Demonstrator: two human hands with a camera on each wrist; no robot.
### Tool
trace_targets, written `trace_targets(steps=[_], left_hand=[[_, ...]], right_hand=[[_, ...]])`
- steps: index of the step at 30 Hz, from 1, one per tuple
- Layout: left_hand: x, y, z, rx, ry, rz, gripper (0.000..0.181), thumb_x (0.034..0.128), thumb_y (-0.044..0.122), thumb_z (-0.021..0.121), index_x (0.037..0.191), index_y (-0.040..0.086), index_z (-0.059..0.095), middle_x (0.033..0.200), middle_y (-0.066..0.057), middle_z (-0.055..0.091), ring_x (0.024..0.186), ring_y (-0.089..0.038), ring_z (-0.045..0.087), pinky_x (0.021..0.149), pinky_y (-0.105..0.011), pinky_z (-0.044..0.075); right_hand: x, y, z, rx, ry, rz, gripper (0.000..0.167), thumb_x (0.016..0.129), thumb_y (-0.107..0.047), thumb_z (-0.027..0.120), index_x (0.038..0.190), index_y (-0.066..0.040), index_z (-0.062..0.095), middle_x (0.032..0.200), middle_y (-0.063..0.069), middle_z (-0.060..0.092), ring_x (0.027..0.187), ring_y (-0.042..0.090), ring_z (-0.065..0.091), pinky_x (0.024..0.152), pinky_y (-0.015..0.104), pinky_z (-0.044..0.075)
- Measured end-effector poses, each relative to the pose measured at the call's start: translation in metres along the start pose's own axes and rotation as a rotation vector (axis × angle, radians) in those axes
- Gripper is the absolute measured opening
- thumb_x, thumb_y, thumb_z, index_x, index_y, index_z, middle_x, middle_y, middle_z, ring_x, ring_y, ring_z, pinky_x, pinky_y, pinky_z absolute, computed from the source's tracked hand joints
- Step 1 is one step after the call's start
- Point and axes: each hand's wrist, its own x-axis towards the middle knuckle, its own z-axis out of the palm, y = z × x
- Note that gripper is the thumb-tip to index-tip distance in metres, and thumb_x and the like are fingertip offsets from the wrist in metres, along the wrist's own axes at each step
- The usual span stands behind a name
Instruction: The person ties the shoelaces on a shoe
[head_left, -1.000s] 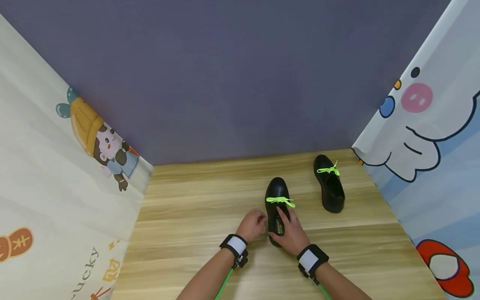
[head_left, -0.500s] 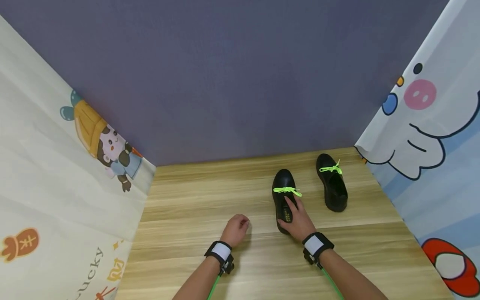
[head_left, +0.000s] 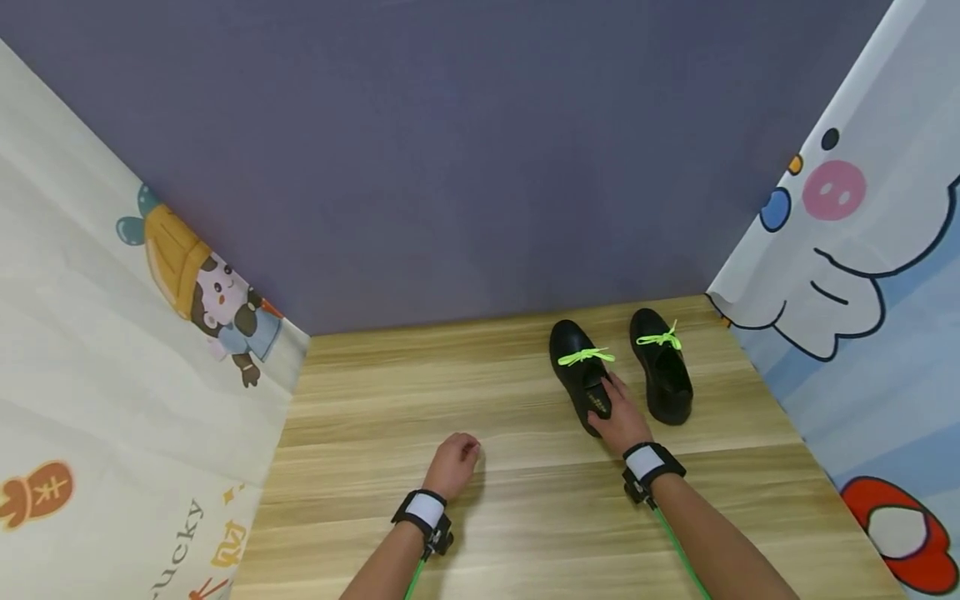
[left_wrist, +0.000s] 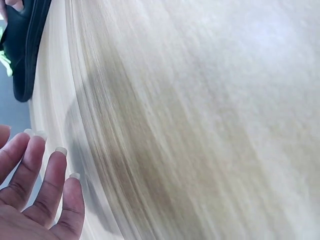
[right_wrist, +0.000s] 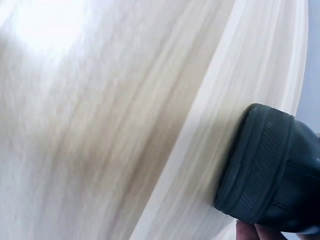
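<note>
A black shoe [head_left: 570, 343] with a bright green bow-tied lace lies on the wooden surface, its toe pointing away and slightly left. My right hand [head_left: 622, 417] grips it at the heel end, thumb on the left side and fingers at the opening. The right wrist view shows the shoe's heel [right_wrist: 280, 170] close up, with fingertips below it. To the right stands the matching black shoe [head_left: 660, 367], untouched, its lace also tied. My left hand [head_left: 452, 465] hovers over the wood with nothing in it; the left wrist view shows its fingers [left_wrist: 52, 180] loosely bent.
The wood-grain surface [head_left: 390, 392] ends at a dark grey-blue wall [head_left: 480, 167] behind the shoes. A white printed curtain [head_left: 75, 292] borders the left side. Another printed curtain [head_left: 885, 333] borders the right, near the second shoe.
My right hand has moved the shoe forward and right, closer to the other one, and its toe has turned left. My left hand has drawn away to the left.
</note>
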Motion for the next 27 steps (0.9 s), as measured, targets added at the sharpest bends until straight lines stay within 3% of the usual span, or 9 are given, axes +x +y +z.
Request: trace_targets(steps=[5, 10, 18, 24, 27], left_hand=[[-0.004, -0.003, -0.003, -0.003, 0.000, -0.020, 0.011, 0.0996, 0.009, 0.060, 0.100, 0.003, 0.069, 0.092, -0.004, 0.063, 0.081, -0.017, 0.060, 0.071, -0.032, 0.051], [-0.005, -0.004, -0.008, -0.002, 0.010, -0.026, 0.013, 0.1001, 0.009, 0.059, 0.101, 0.001, 0.069, 0.093, -0.005, 0.064, 0.083, -0.020, 0.062, 0.072, -0.034, 0.052], [-0.009, -0.005, -0.018, 0.011, 0.021, -0.068, 0.013, 0.0998, 0.009, 0.059, 0.102, 0.001, 0.069, 0.093, -0.006, 0.064, 0.083, -0.019, 0.061, 0.073, -0.035, 0.052], [-0.008, -0.006, -0.015, 0.007, 0.046, -0.061, 0.011, 0.0989, 0.008, 0.059, 0.100, 0.002, 0.069, 0.093, -0.007, 0.065, 0.085, -0.021, 0.062, 0.074, -0.037, 0.052], [-0.009, -0.008, -0.012, 0.006, 0.053, -0.067, 0.011, 0.0986, 0.008, 0.060, 0.100, 0.001, 0.069, 0.092, -0.007, 0.065, 0.084, -0.021, 0.062, 0.074, -0.036, 0.052]], right_hand=[[0.004, 0.004, -0.004, 0.009, -0.004, 0.060, 0.073, 0.090, -0.014, 0.069, 0.148, 0.012, 0.033, 0.157, 0.031, 0.023, 0.136, 0.052, 0.036, 0.107, 0.061, 0.035], [0.007, 0.004, -0.008, -0.001, 0.043, 0.104, 0.072, 0.090, -0.015, 0.069, 0.147, 0.012, 0.035, 0.156, 0.029, 0.025, 0.134, 0.053, 0.039, 0.104, 0.063, 0.038], [0.012, 0.017, -0.005, -0.013, 0.088, 0.119, 0.075, 0.088, -0.017, 0.072, 0.147, 0.010, 0.036, 0.154, 0.029, 0.029, 0.137, 0.049, 0.035, 0.107, 0.061, 0.035], [0.016, 0.022, -0.010, -0.005, 0.127, 0.072, 0.073, 0.087, -0.015, 0.072, 0.145, 0.012, 0.039, 0.152, 0.032, 0.031, 0.134, 0.052, 0.036, 0.104, 0.063, 0.036], [0.016, 0.022, -0.013, -0.004, 0.115, 0.096, 0.071, 0.088, -0.016, 0.072, 0.145, 0.011, 0.039, 0.153, 0.032, 0.030, 0.136, 0.051, 0.036, 0.106, 0.062, 0.035]])
